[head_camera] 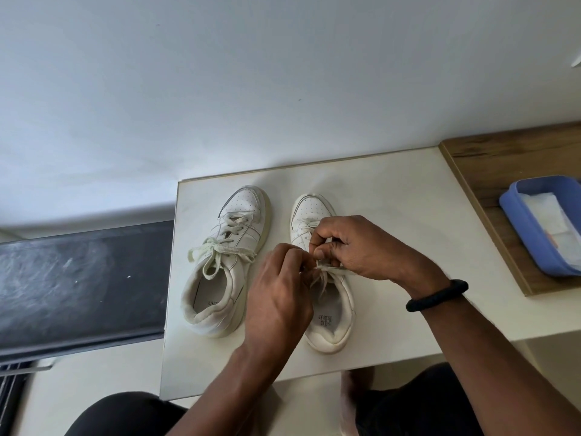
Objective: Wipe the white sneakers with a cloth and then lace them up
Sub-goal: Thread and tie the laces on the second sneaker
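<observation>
Two white sneakers stand side by side on a white table (393,215), toes pointing away from me. The left sneaker (224,265) is laced, with a bow tied over its tongue. Over the throat of the right sneaker (330,316) both my hands work its white lace (323,273). My left hand (279,294) pinches one part of the lace at the shoe's left side. My right hand (352,243), with a black band on its wrist, pinches the lace from above. The hands hide most of the right shoe's lacing.
A blue plastic tray (528,228) holding a folded white cloth (548,212) sits on a wooden surface (503,152) at the right. A dark ledge (81,284) lies left of the table. A pale wall is behind. My knees are under the table's near edge.
</observation>
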